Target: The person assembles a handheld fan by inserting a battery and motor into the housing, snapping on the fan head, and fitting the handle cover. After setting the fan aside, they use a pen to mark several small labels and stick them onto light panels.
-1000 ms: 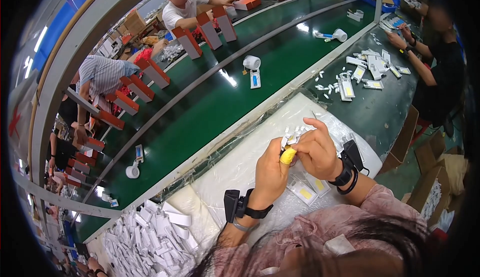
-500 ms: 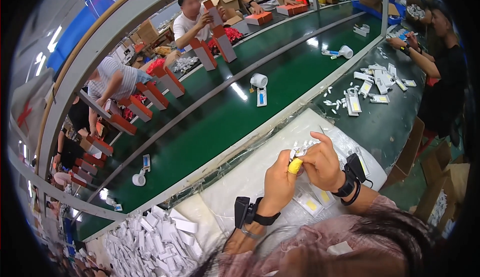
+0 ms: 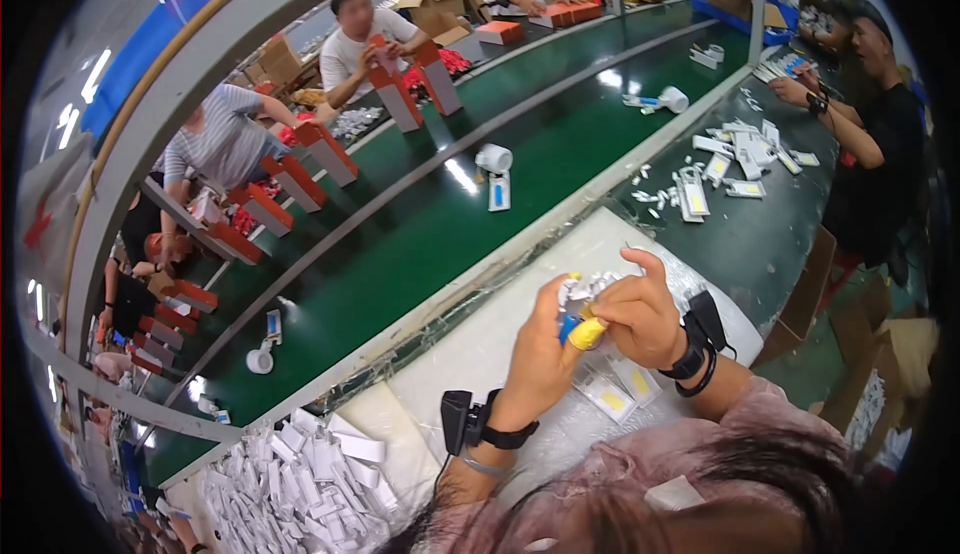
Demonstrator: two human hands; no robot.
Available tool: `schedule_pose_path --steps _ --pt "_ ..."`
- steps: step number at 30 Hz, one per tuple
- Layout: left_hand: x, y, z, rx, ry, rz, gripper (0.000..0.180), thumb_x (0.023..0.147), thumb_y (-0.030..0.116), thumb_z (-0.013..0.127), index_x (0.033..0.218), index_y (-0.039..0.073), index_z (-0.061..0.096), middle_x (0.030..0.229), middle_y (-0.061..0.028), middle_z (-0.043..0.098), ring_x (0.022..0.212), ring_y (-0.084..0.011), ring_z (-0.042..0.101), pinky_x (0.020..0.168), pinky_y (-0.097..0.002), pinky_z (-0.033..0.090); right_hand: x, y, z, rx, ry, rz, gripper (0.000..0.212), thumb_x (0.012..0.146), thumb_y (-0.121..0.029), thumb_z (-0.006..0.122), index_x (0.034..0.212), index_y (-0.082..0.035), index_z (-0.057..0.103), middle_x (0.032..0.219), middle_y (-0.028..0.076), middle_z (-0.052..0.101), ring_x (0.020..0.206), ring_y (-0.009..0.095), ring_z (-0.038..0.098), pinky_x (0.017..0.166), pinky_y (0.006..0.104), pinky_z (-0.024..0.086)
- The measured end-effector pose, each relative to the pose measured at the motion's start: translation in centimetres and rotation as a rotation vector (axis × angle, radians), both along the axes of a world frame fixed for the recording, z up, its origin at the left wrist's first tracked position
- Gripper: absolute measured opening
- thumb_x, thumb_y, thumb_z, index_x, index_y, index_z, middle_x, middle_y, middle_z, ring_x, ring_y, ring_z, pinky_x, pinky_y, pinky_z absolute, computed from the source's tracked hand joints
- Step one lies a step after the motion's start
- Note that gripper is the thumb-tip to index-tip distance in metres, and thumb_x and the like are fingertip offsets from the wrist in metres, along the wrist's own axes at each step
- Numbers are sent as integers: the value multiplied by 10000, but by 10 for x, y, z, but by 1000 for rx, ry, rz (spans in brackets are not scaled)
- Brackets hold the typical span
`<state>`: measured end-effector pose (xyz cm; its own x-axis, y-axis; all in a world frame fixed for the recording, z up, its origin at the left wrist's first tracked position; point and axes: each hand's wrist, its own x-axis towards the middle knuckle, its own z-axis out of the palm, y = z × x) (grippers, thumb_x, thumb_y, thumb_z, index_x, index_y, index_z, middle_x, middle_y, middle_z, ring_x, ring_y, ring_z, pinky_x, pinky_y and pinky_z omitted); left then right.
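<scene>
My left hand is curled, with yellow wraps on its thumb and one fingertip. Between its fingers is a small part with a blue face, mostly hidden by the thumb. My right hand meets it from the right, thumb and fingers pinched at the same spot, index finger raised. What those pinched fingers hold is too small to make out. Just behind the hands are small white plastic pieces. Below them, flat white panels with yellow rectangles lie on the plastic-covered white mat.
A heap of white plastic housings lies at lower left. More white parts are on the dark table at right. A green conveyor belt carries white devices and orange-grey boxes along its far side. Co-workers sit across and at right.
The view has shifted slightly. My left fingers have opened out a little around the part, and its blue face now shows. My right hand stays close against it.
</scene>
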<state>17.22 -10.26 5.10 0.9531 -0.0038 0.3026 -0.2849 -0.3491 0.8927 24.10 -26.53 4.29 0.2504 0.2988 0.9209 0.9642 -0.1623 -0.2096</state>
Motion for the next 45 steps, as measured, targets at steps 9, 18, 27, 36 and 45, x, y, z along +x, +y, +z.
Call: schedule_pose_path --steps 9,18,27,36,45 --pt "-1 0 1 35 -27 -51 457 965 129 579 1366 28 383 960 -66 624 752 -122 596 676 -253 490 1 -8 2 -60 -7 54 271 717 68 696 935 -89 666 843 2 647 744 149 654 968 434 404" --pt "0 -3 3 81 -77 -63 478 976 123 548 1397 7 356 982 -84 625 784 -141 597 718 -266 485 1 -12 2 -70 -5 52 298 715 56 704 971 -91 667 858 -1 647 757 145 660 961 437 403" --pt "-1 -5 2 96 -24 -54 474 965 110 556 1389 8 372 1029 -113 636 858 -179 617 763 -285 491 3 -13 -1 -89 -18 31 312 720 49 699 994 -95 659 880 9 646 753 153 660 969 443 395" --pt "-1 -8 -2 129 -97 -3 467 955 150 585 1357 6 397 1051 -146 650 897 -239 643 797 -319 495 1 -13 -1 -86 -34 33 313 731 55 683 1004 -94 652 916 18 630 765 165 660 982 455 386" --pt "0 -8 0 111 -70 -14 467 959 165 579 1357 4 395 1062 -153 649 924 -246 647 810 -320 495 2 -13 -1 -89 -11 40 299 724 67 679 980 -87 661 877 17 634 762 170 661 972 456 406"
